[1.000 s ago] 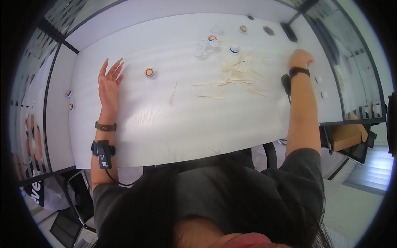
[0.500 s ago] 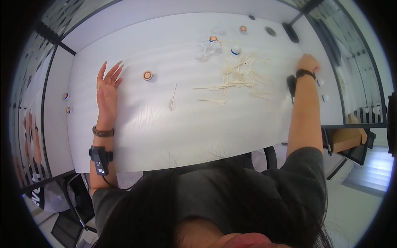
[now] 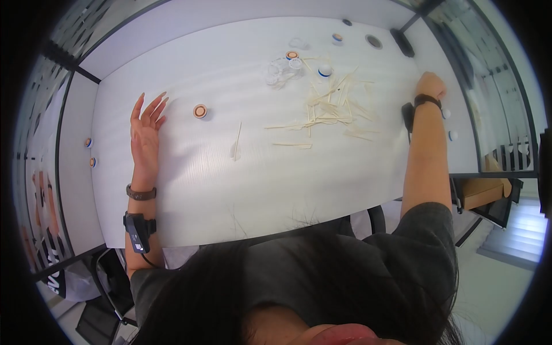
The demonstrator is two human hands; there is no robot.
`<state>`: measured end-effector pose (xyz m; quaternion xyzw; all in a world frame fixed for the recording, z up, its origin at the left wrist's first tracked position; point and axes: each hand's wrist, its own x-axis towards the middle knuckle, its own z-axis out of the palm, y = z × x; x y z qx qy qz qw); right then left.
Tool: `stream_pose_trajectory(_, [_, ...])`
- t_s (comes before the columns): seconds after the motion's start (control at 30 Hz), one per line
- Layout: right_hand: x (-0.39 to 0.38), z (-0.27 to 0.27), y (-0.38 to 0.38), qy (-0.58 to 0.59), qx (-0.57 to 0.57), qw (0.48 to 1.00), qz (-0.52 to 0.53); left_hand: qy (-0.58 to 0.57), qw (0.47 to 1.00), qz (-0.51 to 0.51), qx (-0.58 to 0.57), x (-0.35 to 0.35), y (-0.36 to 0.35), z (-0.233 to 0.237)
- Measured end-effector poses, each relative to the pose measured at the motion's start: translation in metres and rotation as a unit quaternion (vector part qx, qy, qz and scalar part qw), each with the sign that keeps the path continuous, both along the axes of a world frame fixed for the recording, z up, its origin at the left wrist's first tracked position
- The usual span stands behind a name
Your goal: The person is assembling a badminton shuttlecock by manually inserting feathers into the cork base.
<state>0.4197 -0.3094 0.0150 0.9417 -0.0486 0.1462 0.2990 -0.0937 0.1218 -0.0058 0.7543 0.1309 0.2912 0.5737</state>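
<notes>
My left hand [image 3: 146, 135] rests at the left of the white table, palm up, with its fingers spread and nothing in it. To its right stands a small round tub [image 3: 199, 111] with an orange ring on top. A thin wooden stick [image 3: 237, 140] lies farther right. My right hand [image 3: 430, 86] is curled into a fist near the table's right side. Whatever it may hold is hidden. The nearest things to it are two small white round tubs [image 3: 452, 135] by the right panel. A loose pile of thin sticks and clear wrappers [image 3: 330, 109] lies between my hands.
Behind the pile are clear plastic cups [image 3: 279, 73], an orange-ringed tub [image 3: 292, 56], a white tub with a blue rim [image 3: 325, 71] and another tub [image 3: 337, 38]. A round grommet [image 3: 374, 41] is set in the table. Panels edge the table; a cardboard box [image 3: 486, 192] sits at right.
The view has shifted slightly, so the table and left hand sit a little lower at left. Both hands keep nearly the same pose. The rearmost tub now shows its blue side more.
</notes>
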Motion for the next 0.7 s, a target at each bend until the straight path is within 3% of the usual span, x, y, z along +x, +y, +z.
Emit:
stream_pose_trajectory(0.43, [0.003, 0.006, 0.002, 0.062, 0.006, 0.998, -0.008, 0.015, 1.000, 0.002, 0.019, 0.000, -0.004, 0.003])
stream_pose_trajectory(0.7, [0.008, 0.005, 0.009, 0.007, 0.032, 0.993, 0.115, 0.012, 0.999, 0.030, -0.009, 0.002, -0.005, 0.004])
